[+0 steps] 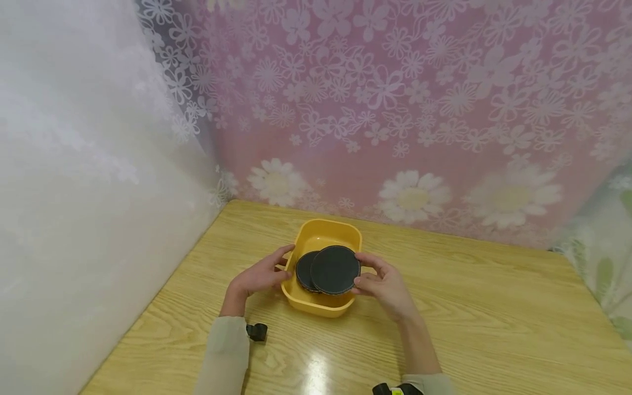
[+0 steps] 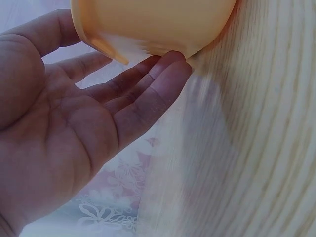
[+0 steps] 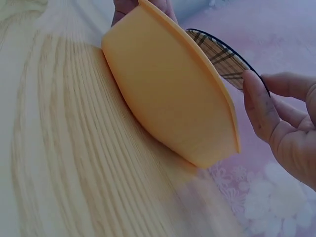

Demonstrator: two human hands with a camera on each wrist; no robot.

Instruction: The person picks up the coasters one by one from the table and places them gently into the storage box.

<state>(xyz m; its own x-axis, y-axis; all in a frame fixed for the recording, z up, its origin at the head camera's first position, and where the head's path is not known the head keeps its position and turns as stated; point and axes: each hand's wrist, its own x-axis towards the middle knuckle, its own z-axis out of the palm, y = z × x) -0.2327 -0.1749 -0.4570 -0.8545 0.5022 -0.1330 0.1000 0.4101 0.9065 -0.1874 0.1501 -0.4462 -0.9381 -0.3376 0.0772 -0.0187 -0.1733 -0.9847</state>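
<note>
A yellow plastic container (image 1: 316, 311) with rounded corners stands on the table. My right hand (image 1: 390, 288) pinches a round black coaster (image 1: 337, 270) by its right edge, thumb and fingers on opposite faces. It is held tilted over the container's right rim; its plaid underside (image 3: 222, 57) shows in the right wrist view. Another black round coaster (image 1: 304, 270) lies inside the container, partly covered by the held one. On the left, my left hand (image 1: 261, 276) holds the container's side, thumb and index finger at the rim and other fingers against the outer wall (image 2: 158, 24).
The light wood-grain table (image 1: 484, 307) extends to the right of the container. Behind it hangs a pink flowered cloth (image 1: 345, 153), and a white cloth (image 1: 99, 192) borders the left side. A black wrist strap piece (image 1: 257, 332) sits at the left cuff.
</note>
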